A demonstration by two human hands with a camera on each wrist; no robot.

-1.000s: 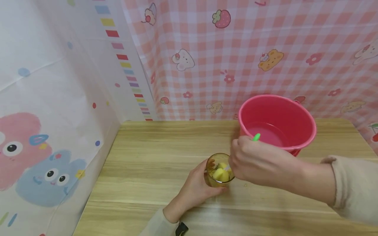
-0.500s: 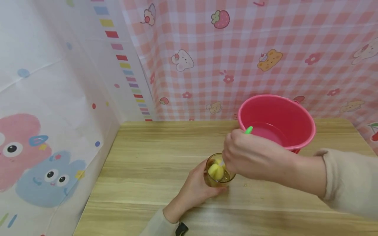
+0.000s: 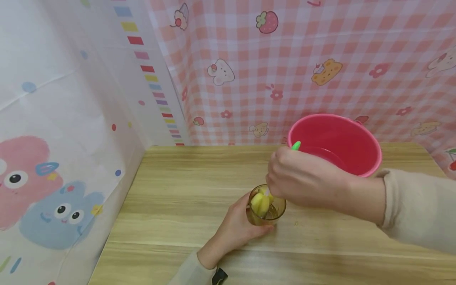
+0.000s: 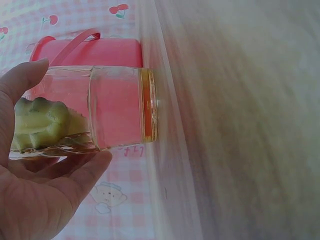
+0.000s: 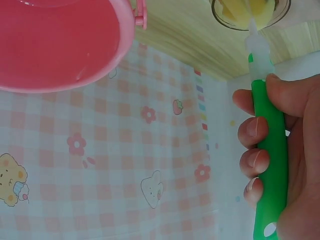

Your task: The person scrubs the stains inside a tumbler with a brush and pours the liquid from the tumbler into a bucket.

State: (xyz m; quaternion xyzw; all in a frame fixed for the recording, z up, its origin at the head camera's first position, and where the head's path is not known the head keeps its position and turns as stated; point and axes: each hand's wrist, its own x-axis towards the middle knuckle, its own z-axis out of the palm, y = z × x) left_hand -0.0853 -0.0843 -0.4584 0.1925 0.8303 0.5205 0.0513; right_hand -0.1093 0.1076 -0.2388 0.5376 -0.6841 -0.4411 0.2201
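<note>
Your left hand [image 3: 238, 221] is wrapped round the glass [image 4: 117, 105] from its 8 o'clock side, thumb on one side and fingers on the other, so no loose grip there. The glass stands upright on the table [image 3: 178, 190], toward 5 o'clock from the middle of the head view, with yellow pieces [image 3: 261, 204] bunched up near its mouth.

Your right hand [image 3: 306, 178] is closed round a green-handled tool [image 5: 272, 150], just off the glass's 2 o'clock side. The handle end pokes out at about 11 o'clock of your fist, and the thin pale tip reaches down to the yellow bits. Can't tell if it's actually stuck in one.

The pink bucket [image 3: 356, 138] is farther out at 2 o'clock from the glass, partly hidden by your right hand and forearm. Checked cloth [image 3: 242, 47] hangs behind it all, toward 12.
</note>
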